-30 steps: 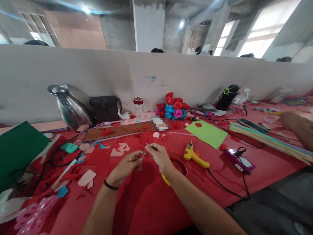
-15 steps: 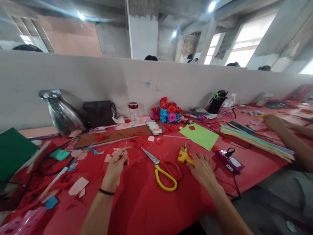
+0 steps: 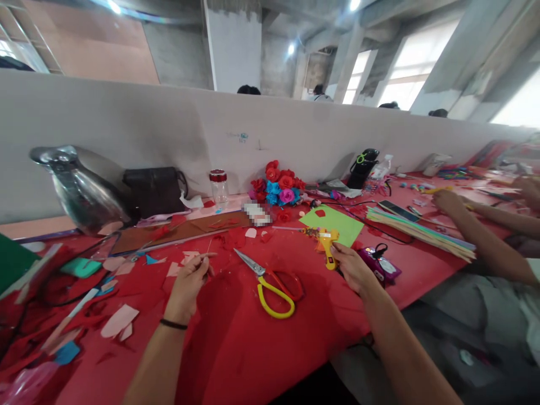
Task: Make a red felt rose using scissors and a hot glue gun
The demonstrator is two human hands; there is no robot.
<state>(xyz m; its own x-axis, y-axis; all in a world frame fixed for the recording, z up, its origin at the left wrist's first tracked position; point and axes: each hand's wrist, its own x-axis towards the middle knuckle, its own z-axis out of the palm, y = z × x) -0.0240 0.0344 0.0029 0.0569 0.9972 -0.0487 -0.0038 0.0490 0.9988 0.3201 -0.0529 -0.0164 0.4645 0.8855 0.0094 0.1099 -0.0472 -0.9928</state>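
My right hand (image 3: 353, 266) is closed round the handle of a yellow hot glue gun (image 3: 327, 245), lifted above the red table with its nozzle towards the left. In my left hand (image 3: 190, 281), thumb and fingers pinch a thin stick or wire (image 3: 210, 245), whose tip shows above the fingers; the rest is hidden. Between the hands lie scissors (image 3: 260, 275) with one yellow and one red handle, blades towards the upper left. A light green sheet (image 3: 343, 222) lies behind the glue gun. To the right of it sits a purple power strip (image 3: 382, 264) with a black plug in it.
Paper scraps (image 3: 120, 320) litter the left side. A metal jug (image 3: 80, 188), a dark bag (image 3: 154, 191), a glass jar (image 3: 218, 188) and a bunch of paper roses (image 3: 280, 185) stand along the partition. At right, a co-worker's arm (image 3: 476, 236) reaches over the table beside paper strips (image 3: 422, 233).
My right hand has taken hold of the glue gun and lifted it off the table, nozzle swung to the left. My left hand keeps its pinch. The view has shifted slightly right.
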